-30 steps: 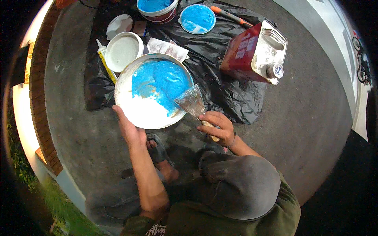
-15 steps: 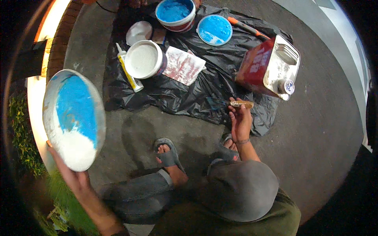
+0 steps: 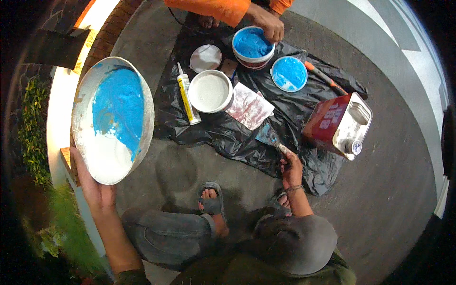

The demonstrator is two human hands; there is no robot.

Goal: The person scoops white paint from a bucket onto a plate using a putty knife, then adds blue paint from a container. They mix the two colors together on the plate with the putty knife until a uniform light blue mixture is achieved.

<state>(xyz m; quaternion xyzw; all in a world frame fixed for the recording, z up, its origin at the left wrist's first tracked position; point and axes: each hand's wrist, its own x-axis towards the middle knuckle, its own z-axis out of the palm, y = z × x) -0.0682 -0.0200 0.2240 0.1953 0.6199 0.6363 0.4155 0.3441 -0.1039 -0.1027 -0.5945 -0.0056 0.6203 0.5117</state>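
On the left, my left hand (image 3: 95,192) grips a wide pale basin (image 3: 84,111) from below, tilted so its inside shows. Blue paste (image 3: 118,102) coats much of that inside, with white paste (image 3: 110,156) beside it at the near end. My right hand (image 3: 291,172) is closed around the handle of a putty knife (image 3: 269,136). Its blue-smeared blade points away and to the left, over black plastic sheeting (image 3: 223,137). Just beyond the blade lies a white sheet with reddish smears (image 3: 250,107).
Another person's hand (image 3: 268,26), orange-sleeved, is at the rim of a bucket (image 3: 254,62) of blue paste. Around it are a blue-coated lid (image 3: 289,74), a tub (image 3: 209,91) of whitish paste, a sealant tube (image 3: 188,97), an orange-handled tool (image 3: 325,76) and a red can (image 3: 327,118).
The putty knife has turned in my right hand from lying sideways to pointing away. The other person's orange-sleeved arm has come into view at the blue bucket. The whole view has shifted.
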